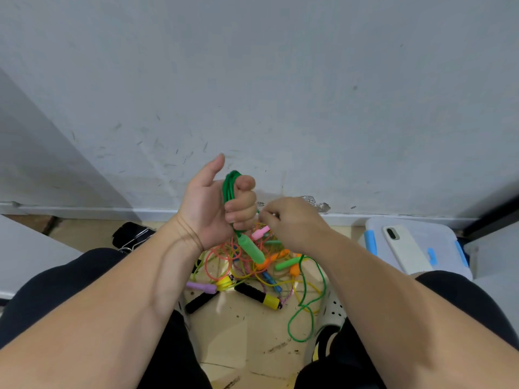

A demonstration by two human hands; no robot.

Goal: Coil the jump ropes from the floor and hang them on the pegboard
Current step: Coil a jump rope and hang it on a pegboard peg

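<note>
My left hand grips several loops of a green jump rope, thumb raised; one green handle hangs below the fist. My right hand, just right of the left one, has curled fingers that pinch the green cord near the fist. The rest of the green cord trails down to the floor on the right. Below the hands a tangled pile of jump ropes lies on the floor, with pink, orange, green, purple, blue and black-yellow handles. No pegboard is in view.
A grey wall with a skirting stands close ahead. A clear plastic box with blue clips sits at the right, a white phone on its lid. A black object with wire lies at the left. My knees flank the pile.
</note>
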